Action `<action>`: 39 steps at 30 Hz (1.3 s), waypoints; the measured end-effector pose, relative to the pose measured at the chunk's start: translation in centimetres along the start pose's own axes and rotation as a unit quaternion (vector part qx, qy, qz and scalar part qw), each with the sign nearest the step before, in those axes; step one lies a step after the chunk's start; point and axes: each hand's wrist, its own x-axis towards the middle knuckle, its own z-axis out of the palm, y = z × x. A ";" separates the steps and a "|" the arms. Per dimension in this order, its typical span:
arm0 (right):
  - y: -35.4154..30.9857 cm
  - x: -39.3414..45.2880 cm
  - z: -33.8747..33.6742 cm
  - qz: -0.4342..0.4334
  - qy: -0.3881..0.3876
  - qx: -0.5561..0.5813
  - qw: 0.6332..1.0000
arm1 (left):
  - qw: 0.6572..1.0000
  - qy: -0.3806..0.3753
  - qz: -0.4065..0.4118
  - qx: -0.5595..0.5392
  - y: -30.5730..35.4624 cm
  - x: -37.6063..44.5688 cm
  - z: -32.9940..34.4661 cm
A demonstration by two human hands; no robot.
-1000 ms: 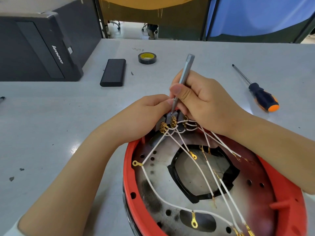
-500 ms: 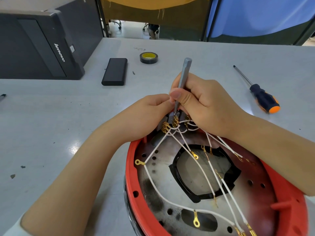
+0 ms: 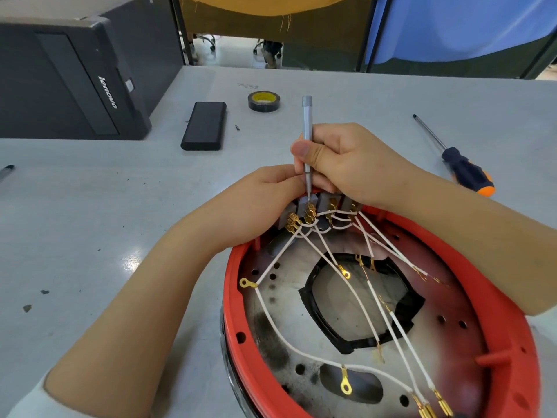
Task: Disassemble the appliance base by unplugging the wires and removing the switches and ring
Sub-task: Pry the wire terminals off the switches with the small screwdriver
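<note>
The red appliance base [image 3: 509, 384] is lying open side up on the grey surface [image 3: 90, 221], tilted toward the person so the switches [image 3: 307, 206] at its far rim are facing up. The right hand [image 3: 352, 164] is gripping a slim grey tool [image 3: 306, 137] like a pen, its tip going down onto a brass connector on the switches, probably to pry that plug loose. The left hand [image 3: 259, 200] is curling over the far rim beside the switches, fingers pinching right at the tool tip, seemingly bracing the block; what exactly they are pinching I cannot tell. White wires [image 3: 301, 345] are fanning from the switches across the base's metal floor, most of them plugged in at the switches. The black ring [image 3: 310, 300] is sitting around the middle opening of the base, untouched. Compared with a second ago, the tool is standing more upright and the base is sitting slightly nearer the camera; both hands are holding the same grips. An orange-handled screwdriver [image 3: 467, 173] is lying right of the base.
</note>
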 end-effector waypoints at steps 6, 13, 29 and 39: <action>0.3 -0.6 0.3 -0.018 0.032 0.014 0.999 | 1.000 -0.017 -0.002 -0.022 -0.3 0.2 -0.1; 0.3 -1.4 0.4 -0.038 0.037 0.056 0.997 | 1.000 -0.004 0.006 -0.007 -0.4 0.2 -0.2; 0.0 -0.6 0.5 -0.016 0.035 0.010 0.999 | 1.000 -0.001 -0.002 -0.020 -0.3 0.2 -0.1; 0.0 -0.1 0.3 0.007 0.018 0.006 1.000 | 0.999 0.005 -0.003 -0.039 -0.3 0.2 -0.1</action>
